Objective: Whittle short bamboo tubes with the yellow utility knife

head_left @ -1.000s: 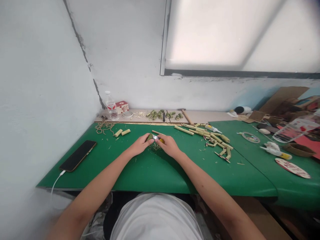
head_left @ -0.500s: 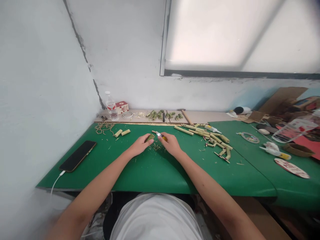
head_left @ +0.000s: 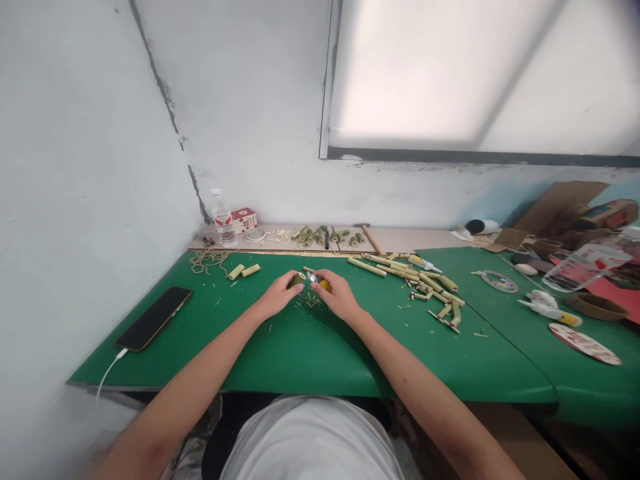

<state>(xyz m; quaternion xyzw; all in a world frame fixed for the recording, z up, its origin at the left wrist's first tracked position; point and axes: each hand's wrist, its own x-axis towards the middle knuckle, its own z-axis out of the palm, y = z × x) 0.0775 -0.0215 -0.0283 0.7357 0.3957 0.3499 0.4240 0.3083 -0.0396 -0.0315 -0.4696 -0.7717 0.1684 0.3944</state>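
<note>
My left hand (head_left: 279,297) is closed round a short green bamboo piece (head_left: 299,278), its cut end facing right. Opposite it, my right hand (head_left: 339,295) grips a utility knife (head_left: 325,285) with a yellow handle, its blade pointing left near the bamboo. Blade and bamboo look close together, with a small gap between them. Below the hands, bamboo shavings (head_left: 311,301) lie scattered on the green mat (head_left: 320,360). A thin stick (head_left: 309,269) shows just beyond the knife.
Two pale bamboo pieces (head_left: 243,271) and some twine (head_left: 207,260) lie left; a phone (head_left: 154,319) is nearer. Bamboo sticks (head_left: 400,267) pile up on the right. Along the wall stand a water bottle (head_left: 225,223), cut bamboo bits (head_left: 315,235) and a hammer (head_left: 373,239).
The bamboo piece has turned so its cut end shows more. The knife has shifted slightly, its blade now tilted differently. The whole view has moved a little.
</note>
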